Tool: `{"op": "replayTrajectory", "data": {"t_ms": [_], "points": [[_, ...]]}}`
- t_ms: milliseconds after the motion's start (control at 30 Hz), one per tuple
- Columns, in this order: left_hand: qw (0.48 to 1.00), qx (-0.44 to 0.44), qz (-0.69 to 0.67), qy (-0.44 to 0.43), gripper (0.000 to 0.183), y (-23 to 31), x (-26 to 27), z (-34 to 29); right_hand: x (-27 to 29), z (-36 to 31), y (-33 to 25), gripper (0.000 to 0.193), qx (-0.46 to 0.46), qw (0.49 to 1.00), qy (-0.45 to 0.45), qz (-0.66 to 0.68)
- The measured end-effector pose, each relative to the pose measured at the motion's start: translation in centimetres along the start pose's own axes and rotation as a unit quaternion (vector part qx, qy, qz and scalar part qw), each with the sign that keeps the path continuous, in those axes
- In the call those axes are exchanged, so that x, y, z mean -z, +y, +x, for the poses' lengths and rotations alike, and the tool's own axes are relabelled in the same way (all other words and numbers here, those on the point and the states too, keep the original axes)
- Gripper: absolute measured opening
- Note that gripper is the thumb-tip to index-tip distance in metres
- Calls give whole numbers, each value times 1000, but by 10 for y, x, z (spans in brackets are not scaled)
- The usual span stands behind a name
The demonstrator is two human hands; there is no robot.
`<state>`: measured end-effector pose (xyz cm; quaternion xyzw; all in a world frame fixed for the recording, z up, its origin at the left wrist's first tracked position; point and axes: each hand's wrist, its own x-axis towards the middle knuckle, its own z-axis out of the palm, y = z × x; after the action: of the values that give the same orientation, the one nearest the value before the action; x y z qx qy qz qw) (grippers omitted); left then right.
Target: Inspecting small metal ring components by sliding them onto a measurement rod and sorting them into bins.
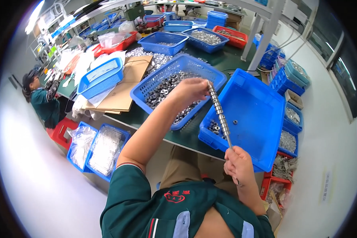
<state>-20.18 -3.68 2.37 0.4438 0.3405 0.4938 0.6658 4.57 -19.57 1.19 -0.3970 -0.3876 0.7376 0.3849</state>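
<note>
A slim metal rod [229, 141] slants across the front of the table, its upper length strung with a row of shiny metal rings [218, 110]. My right hand [240, 163] is closed round the bare lower end. At the top end, the fingers of my left hand [193, 92] are pinched together on the rod; whether a loose ring is also between them is hidden. Under my left hand stands a blue perforated basket [141, 93] holding many small dark and silver rings [162, 92]. The rod passes over a large blue tray [254, 107], with rings [215, 127] heaped in its near left corner.
Flattened cardboard [135, 75] and a light-blue basket [101, 77] lie to the left. Behind are more blue baskets [162, 49] and a red tray [242, 39] of metal parts. Filled bins [287, 141] line the right wall. A seated co-worker [41, 97] is at far left.
</note>
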Motion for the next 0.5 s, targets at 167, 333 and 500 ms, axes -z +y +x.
{"op": "replayTrajectory", "data": {"t_ms": [167, 333, 500], "points": [[866, -250, 412, 131, 40, 49, 36, -21, -23, 26, -26, 19, 10, 999, 7, -32], [682, -340, 644, -65, 49, 63, 17, -43, -51, 65, -40, 16, -13, 998, -65, -14], [631, -323, 691, -140, 20, 25, 11, -53, -76, 93, -38, 15, -75, 988, -132, 6]]}}
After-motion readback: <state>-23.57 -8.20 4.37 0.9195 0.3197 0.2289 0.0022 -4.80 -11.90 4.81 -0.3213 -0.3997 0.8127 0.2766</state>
